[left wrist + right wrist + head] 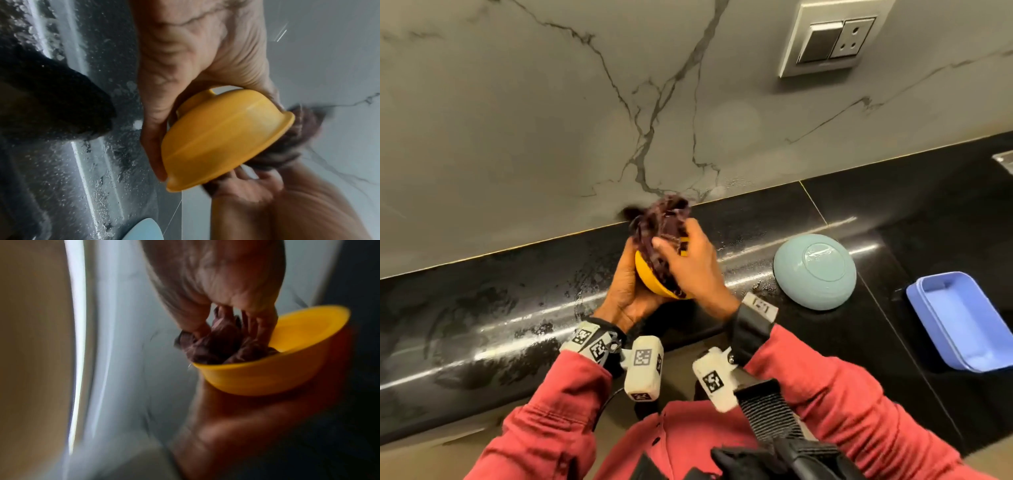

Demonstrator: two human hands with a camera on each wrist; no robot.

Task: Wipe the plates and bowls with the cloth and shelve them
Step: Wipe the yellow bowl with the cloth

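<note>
A small yellow bowl point(650, 279) is held above the black counter, cupped from below by my left hand point(628, 284). My right hand point(688, 260) grips a bunched dark maroon cloth point(659, 222) and presses it inside the bowl. In the left wrist view the yellow bowl point(216, 142) shows its outside and foot, with the cloth point(292, 146) bulging past the rim. In the right wrist view my fingers point(257, 327) push the cloth point(213, 347) into the yellow bowl point(287, 366). A pale blue bowl point(815, 272) lies upside down on the counter to the right.
A lilac rectangular tray point(962, 329) sits at the right end of the wet black counter point(482, 325). The marble wall point(551, 120) rises right behind, with a switch and socket plate point(828, 37) at upper right. Water drops cover the counter point(92, 162).
</note>
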